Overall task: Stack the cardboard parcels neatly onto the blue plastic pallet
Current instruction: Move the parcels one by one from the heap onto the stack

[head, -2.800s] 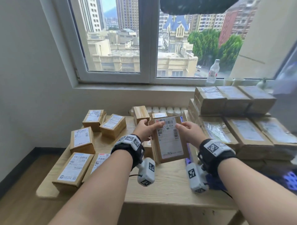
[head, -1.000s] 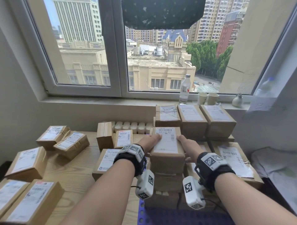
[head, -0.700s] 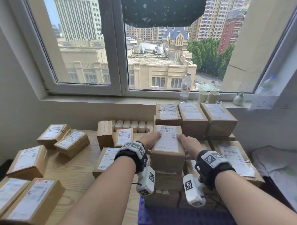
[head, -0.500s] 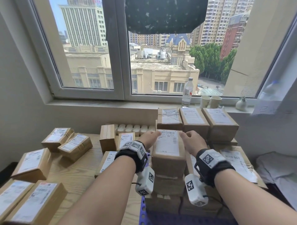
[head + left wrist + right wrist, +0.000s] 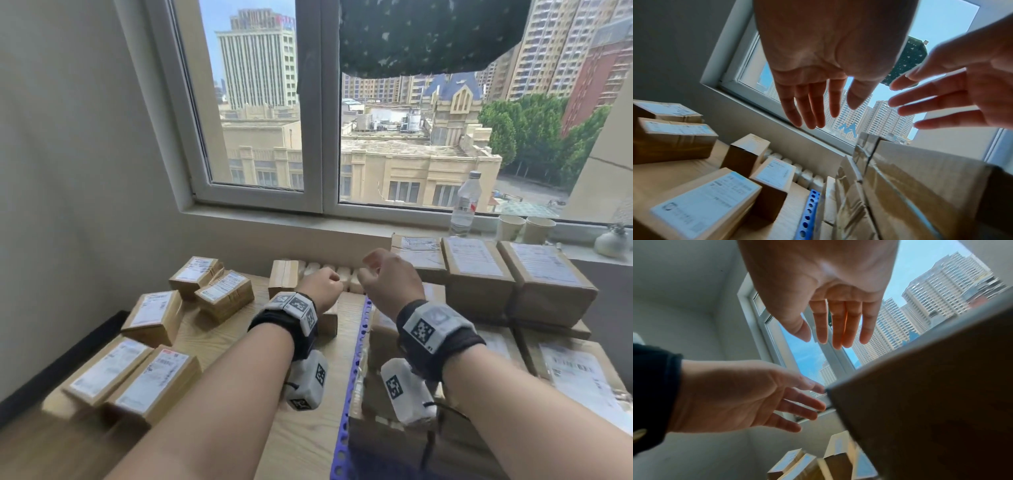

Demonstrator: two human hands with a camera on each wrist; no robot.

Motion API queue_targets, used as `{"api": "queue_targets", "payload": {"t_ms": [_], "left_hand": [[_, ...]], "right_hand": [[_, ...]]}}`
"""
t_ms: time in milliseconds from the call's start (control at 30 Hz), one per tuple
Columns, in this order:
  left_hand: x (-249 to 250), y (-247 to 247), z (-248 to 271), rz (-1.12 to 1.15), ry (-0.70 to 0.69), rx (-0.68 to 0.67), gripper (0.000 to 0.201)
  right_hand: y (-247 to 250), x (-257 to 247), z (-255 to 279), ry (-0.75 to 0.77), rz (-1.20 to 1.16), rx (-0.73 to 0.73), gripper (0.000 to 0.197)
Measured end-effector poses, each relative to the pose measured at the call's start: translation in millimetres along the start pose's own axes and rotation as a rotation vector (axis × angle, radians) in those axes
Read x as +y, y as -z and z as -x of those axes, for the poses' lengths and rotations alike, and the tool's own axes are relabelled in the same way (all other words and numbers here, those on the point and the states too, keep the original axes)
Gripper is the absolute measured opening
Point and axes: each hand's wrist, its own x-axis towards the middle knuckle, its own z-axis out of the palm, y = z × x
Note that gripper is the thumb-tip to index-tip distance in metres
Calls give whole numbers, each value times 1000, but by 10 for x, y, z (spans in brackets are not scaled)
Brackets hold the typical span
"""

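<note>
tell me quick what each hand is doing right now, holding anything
Left hand: open, fingers relaxed, holding nothing.
Right hand: open, fingers straight, holding nothing.

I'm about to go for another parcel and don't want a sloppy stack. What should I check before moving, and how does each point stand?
1. Left hand free: ok, fingers relaxed, holding nothing.
2. Right hand free: ok, open and empty.
3. Parcels waiting on the wooden table: ok, several lie at the left.
4. Back row flush: ok, three boxes side by side.
5. Front of the stack level: cannot tell, the right forearm hides it.
6. Blue pallet edge unblocked: ok.
</note>
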Motion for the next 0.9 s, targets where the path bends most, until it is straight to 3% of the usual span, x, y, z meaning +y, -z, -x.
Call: {"api": "queue_targets", "payload": {"t_ms": [367, 900], "left_hand": [[-909, 430, 169, -4, 121, 49, 34], [-2755, 1476, 126, 69, 216, 4, 30]], "right_hand": [[-829, -513, 0, 64, 57, -141, 28], [-2425, -1340, -128, -124, 26, -304, 27]]}}
